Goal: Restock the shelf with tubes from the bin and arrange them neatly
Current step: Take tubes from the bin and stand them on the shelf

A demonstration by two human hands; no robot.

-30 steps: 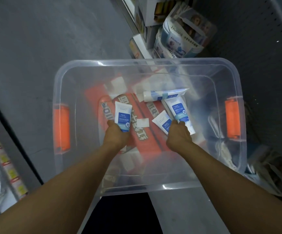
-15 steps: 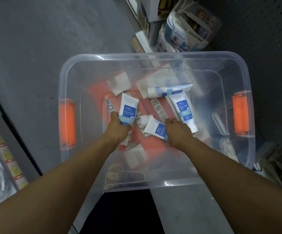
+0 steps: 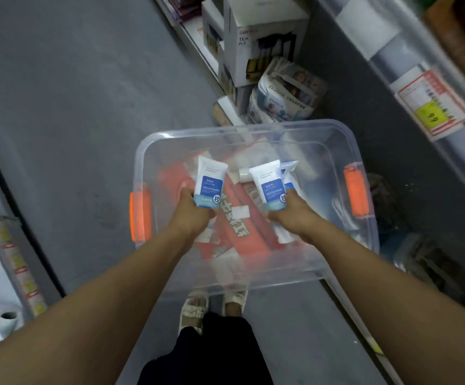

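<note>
Left hand grips one white-and-blue tube by its cap end, right hand another tube, both above the clear bin. I'd keep them upright, labels forward, heading for the shelf at right.

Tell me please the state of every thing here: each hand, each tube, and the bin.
left hand: grips a tube by its lower end
left tube: held upright, above the bin floor
right hand: grips a tube by its lower end
right tube: held upright, label facing the camera
lying tube: flat in the bin, untouched
clear bin: open, no lid, on the floor
</note>
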